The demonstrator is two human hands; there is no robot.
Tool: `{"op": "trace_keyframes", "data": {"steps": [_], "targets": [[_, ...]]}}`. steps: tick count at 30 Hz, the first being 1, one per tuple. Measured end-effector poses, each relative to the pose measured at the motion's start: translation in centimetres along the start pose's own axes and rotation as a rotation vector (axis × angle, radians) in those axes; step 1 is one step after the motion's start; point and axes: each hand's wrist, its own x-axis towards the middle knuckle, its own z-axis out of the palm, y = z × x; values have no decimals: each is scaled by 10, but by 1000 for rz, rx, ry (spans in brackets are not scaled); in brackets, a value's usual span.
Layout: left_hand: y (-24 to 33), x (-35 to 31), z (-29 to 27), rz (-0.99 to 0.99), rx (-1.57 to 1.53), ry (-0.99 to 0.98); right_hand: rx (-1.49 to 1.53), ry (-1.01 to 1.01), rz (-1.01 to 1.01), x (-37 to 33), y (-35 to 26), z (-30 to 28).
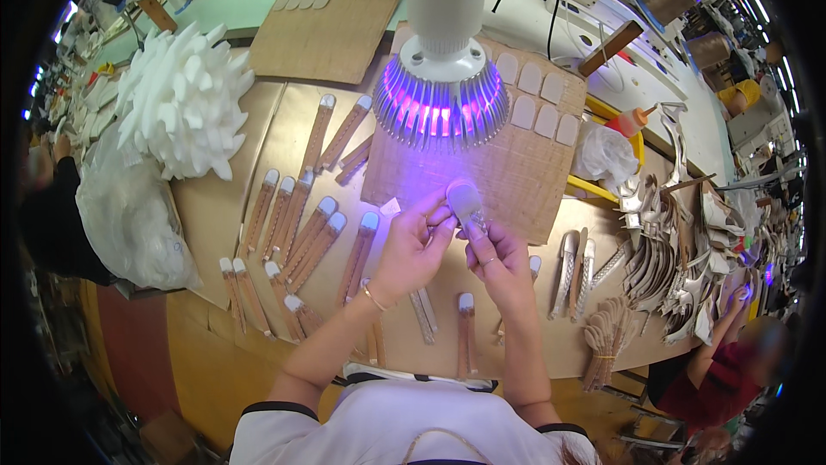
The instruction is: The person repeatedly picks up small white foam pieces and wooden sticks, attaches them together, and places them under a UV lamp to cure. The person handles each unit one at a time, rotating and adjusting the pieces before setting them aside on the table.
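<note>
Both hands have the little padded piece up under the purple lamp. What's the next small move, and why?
Probably hold it steady there: the left hand and right hand pinch the padded piece directly under the lit lamp, its pad facing the violet glow.

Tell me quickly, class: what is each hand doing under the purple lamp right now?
Left hand: closed, pinching the small pale strip piece.
Right hand: closed, gripping the same piece from below, under the lamp.
</note>
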Motion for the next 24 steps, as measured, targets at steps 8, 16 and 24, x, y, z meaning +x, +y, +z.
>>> {"op": "trace_keyframes", "data": {"steps": [8,16,24], "targets": [[8,3,-19,409,984,39,539,-323,254,-3,-21,-12],[15,13,-27,-99,-19,98,-21,-92,-105,-14,-35,-1],[15,9,-17,-151,-203,132,-434,100,-589,19,-17,18]]}}
